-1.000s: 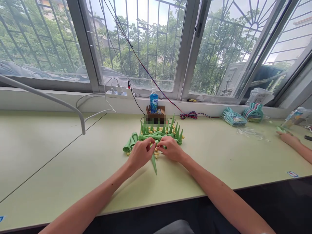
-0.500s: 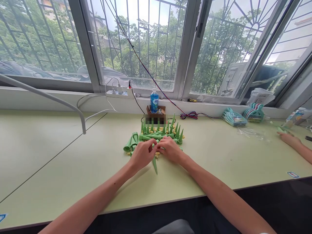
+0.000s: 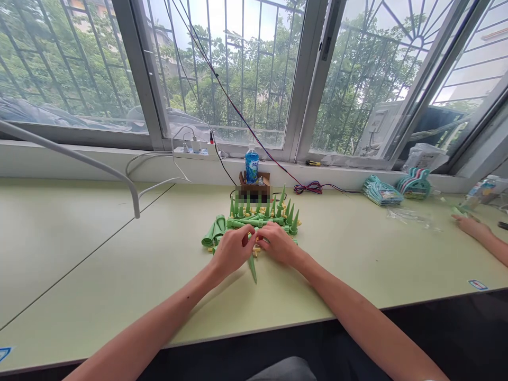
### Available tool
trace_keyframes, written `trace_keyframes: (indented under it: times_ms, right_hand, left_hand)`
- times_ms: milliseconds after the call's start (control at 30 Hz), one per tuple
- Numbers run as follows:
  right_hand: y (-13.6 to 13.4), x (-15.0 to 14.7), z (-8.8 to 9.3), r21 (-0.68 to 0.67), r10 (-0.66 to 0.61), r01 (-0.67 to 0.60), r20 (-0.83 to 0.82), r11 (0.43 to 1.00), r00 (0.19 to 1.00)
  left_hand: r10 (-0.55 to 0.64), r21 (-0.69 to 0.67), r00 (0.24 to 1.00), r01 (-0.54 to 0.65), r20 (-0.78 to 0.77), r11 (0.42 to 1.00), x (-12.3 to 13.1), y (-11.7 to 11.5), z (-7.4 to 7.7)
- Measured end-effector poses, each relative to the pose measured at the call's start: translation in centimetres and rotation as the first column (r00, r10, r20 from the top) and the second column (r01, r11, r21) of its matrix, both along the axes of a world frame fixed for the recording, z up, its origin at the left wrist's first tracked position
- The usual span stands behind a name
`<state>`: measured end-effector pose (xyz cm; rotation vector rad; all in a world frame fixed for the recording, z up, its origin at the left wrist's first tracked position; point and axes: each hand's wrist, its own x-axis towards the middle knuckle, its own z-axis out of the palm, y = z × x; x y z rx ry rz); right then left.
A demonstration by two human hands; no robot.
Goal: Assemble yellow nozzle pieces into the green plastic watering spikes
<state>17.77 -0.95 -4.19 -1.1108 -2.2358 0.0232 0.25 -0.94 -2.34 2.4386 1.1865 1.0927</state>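
Note:
My left hand (image 3: pixel 234 247) is closed in a pinch around the upper part of a green watering spike (image 3: pixel 253 270), whose pointed end slants down toward me. Fingertip to fingertip with it, my right hand (image 3: pixel 277 244) is closed too; whatever sits in its pinch is hidden by the fingers. Small yellow valve pieces (image 3: pixel 256 252) lie just under the hands. Behind them, several green spikes stand upright (image 3: pixel 294 223) and others lie flat in a heap (image 3: pixel 238 223). Wide-mouthed green pieces (image 3: pixel 214 231) are piled left of my left hand.
A cardboard box (image 3: pixel 254 191) and a blue bottle (image 3: pixel 252 165) stand behind the heap. Coiled red-and-black cable (image 3: pixel 308 187) lies to their right, near packs of turquoise items (image 3: pixel 381 190). At far right is another person's hand (image 3: pixel 472 226). A white tube (image 3: pixel 133 185) arches in from the left.
Hardly anything differs. Both hands stay together at the same spot over the spike, with only a slight shift of the fingers.

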Motion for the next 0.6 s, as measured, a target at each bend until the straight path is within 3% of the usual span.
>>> trace_keyframes:
  times_ms: [333,600]
  right_hand:
    - [-0.6,-0.5,0.9,0.038,-0.005,0.018,-0.325,0.999,0.946]
    - [-1.2,-1.0,1.2,-0.013,-0.033,0.030,-0.412,0.999,0.911]
  left_hand:
    - [-0.014,0.008,1.000,0.014,0.017,1.000,-0.1,0.2,0.2]
    - [-0.070,-0.007,0.998,0.070,-0.006,0.998,-0.2,0.3,0.1]
